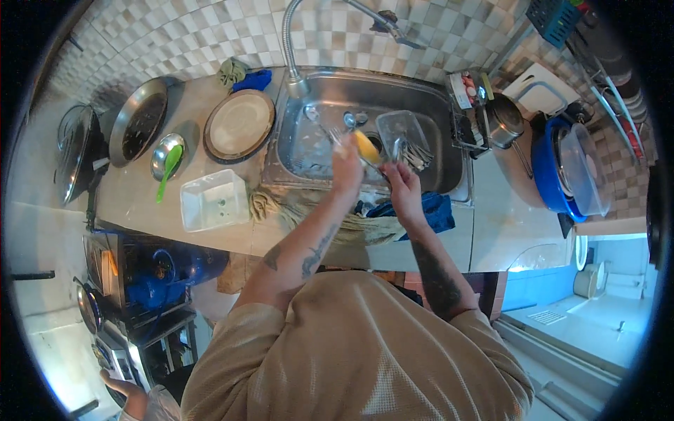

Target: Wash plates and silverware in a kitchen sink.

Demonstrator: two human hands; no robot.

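Over the front part of the steel sink [320, 142], my left hand [347, 160] is closed on a fork [335, 134], whose tines point up and away. A yellow sponge [367, 147] lies between my two hands; which hand bears it is hard to tell. My right hand [403, 181] grips the thin handle of a metal utensil [377, 169] that reaches towards the sponge. Beyond the right hand, a clear plastic container [401, 123] with several pieces of cutlery [416, 153] stands in the basin. Spoons [355, 119] lie near the drain.
Left of the sink are a plate [239, 124], a white plastic tub [215, 201], a metal bowl with a green spoon [169, 164] and a pan [139, 123]. A wire rack [470, 126], saucepan [503, 120] and blue basin [547, 171] stand right. Cloths [363, 226] line the front edge. Another person's arm [126, 392] shows lower left.
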